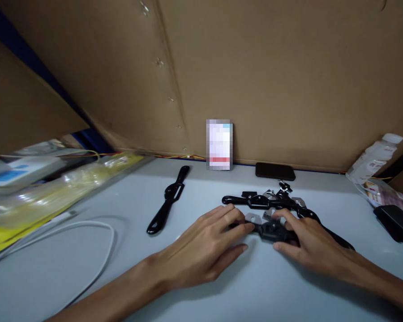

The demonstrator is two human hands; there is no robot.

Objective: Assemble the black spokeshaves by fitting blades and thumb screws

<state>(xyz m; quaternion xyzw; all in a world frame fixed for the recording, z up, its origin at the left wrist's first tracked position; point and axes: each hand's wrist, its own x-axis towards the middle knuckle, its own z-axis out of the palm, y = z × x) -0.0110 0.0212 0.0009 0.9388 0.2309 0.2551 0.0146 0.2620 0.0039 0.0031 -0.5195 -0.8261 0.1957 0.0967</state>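
Note:
Both hands rest on a pale grey table (pixel 188 286). Between them lies a black two-handled tool (pixel 271 229), a spokeshave by its shape. My left hand (pixel 210 243) lies palm down, fingertips pinching the tool's left end. My right hand (pixel 304 239) covers its right part, fingers curled over the body. Just behind is a second black spokeshave (pixel 255 201), with small grey metal blades (pixel 253 218) and black screws (pixel 284 185) around it. A third spokeshave (pixel 168 205) lies apart to the left, angled toward the back wall.
Cardboard walls (pixel 255 67) close off the back and left. A dark phone (pixel 274 171) and a blurred card (pixel 219 144) stand at the back. A white cable (pixel 94 232) and plastic-wrapped yellow packs (pixel 53 188) are left; a white bottle (pixel 372 156) and black object (pixel 394 223) are right.

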